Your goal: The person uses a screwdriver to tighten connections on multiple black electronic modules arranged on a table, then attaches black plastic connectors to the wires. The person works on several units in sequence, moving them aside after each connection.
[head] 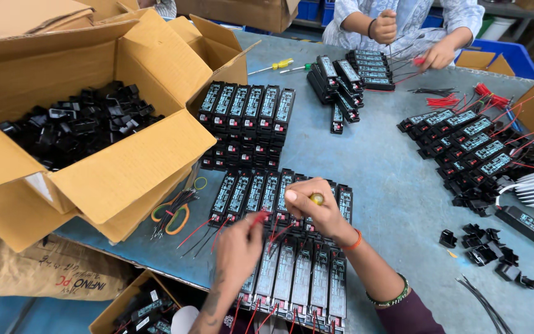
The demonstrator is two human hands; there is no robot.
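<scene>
Right hand grips a yellow screwdriver over the modules; left hand pinches a red wire; bare table lies rightward.

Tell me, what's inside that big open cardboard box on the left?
The cardboard box holds a loose heap of small black plastic parts. Whatever lies beneath the top layer is covered.

We are seeing shiny black plastic boxes lying on a smooth, dull grey desk, and a rough brown cardboard carton sitting nearby.
</scene>
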